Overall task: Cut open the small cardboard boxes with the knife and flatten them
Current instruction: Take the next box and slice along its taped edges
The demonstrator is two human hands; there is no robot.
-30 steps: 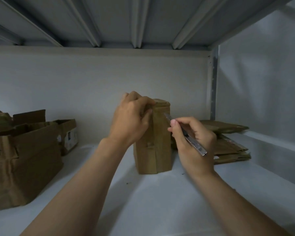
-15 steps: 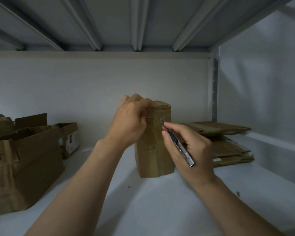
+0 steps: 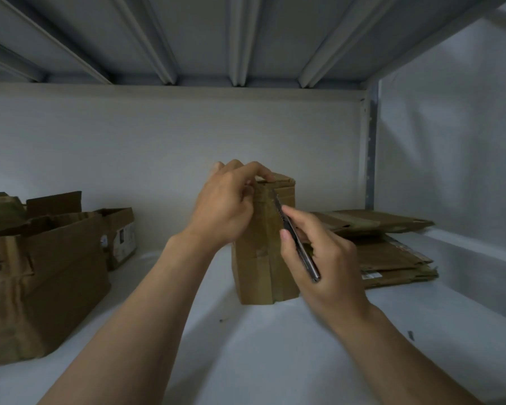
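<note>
At frame centre, the left hand [image 3: 225, 209] grips the upright brown cardboard box [image 3: 265, 258], steadying it so the right hand [image 3: 323, 264], pinching the slim dark utility knife [image 3: 297, 239], can slit its taped seam.

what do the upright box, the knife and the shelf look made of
Box: brown cardboard, matt, with creased edges; a slightly shiny strip down its front looks like packing tape. Knife: slim dark handle with a sheen, metal or hard plastic; the thin blade looks like metal. Shelf: smooth pale surface, probably painted metal.
</note>
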